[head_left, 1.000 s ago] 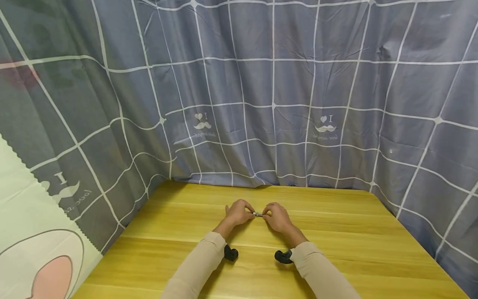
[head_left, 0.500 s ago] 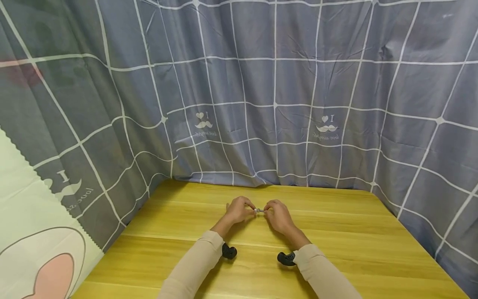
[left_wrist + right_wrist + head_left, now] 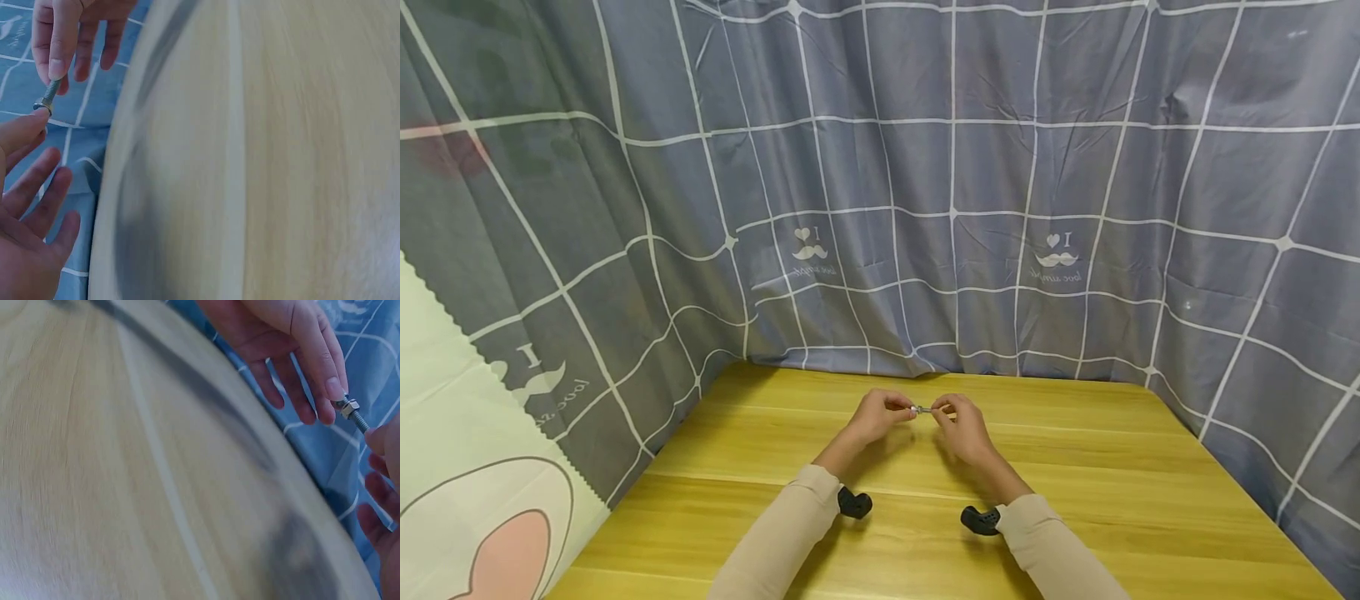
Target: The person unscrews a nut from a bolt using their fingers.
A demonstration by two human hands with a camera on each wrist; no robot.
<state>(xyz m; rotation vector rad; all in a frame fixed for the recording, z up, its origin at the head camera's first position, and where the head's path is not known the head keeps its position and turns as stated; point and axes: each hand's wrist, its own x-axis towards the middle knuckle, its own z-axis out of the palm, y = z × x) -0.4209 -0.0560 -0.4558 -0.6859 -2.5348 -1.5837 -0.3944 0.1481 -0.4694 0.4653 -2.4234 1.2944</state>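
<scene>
A small metal bolt (image 3: 923,409) lies crosswise between my two hands, above the wooden table. My left hand (image 3: 876,417) pinches its left end between thumb and fingertips, covering most of that end. From the other side my right hand (image 3: 964,429) pinches the threaded end. A hex nut (image 3: 350,408) shows in the right wrist view, right at the left fingertips, with bare threads (image 3: 359,420) running from it to the right thumb. In the left wrist view, the remaining left fingers (image 3: 47,200) are spread away from the bolt.
The wooden table (image 3: 917,550) reaches back to a grey curtain (image 3: 917,167) with white grid lines. A pale cloth with a pink print (image 3: 505,533) hangs at the left. Black wrist mounts (image 3: 854,503) stick out from both beige sleeves (image 3: 782,533).
Both hands have moved a little up in the head view, bringing the bolt along. The grips on its two ends look much the same.
</scene>
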